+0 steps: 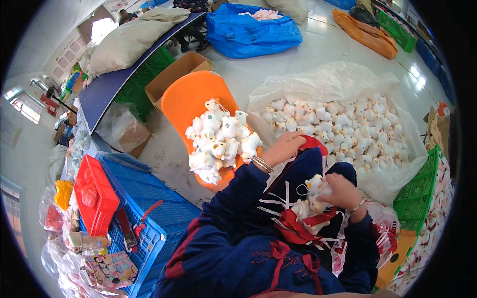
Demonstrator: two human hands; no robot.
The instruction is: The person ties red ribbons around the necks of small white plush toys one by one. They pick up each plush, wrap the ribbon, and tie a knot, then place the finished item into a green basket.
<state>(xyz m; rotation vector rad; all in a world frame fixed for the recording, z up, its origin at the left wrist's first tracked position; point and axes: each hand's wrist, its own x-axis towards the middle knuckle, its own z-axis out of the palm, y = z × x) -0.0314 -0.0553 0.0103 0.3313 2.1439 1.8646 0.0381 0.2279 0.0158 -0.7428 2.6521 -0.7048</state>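
Note:
My left hand (284, 149), with bangles at the wrist, pinches a red ribbon (314, 142) above my knee. In my right hand (343, 192) is a small white plush toy (314, 185) with a thin loop of string; the fingers close round its side. Below it on my lap lie more white plush toys (301, 209), partly covered by red ribbons (293, 227) with white ends. White strips (271, 202) are spread over my dark blue trousers. A pile of white plush toys (218, 141) rests on an orange chair (186, 97) left of my left hand.
A clear plastic sheet (318, 74) full of white plush toys lies on the floor ahead. Blue crates (171, 218) with a red tray (97, 193) stand at left, a green crate (417, 198) at right. A cardboard box (174, 72) and blue bag (248, 37) are farther off.

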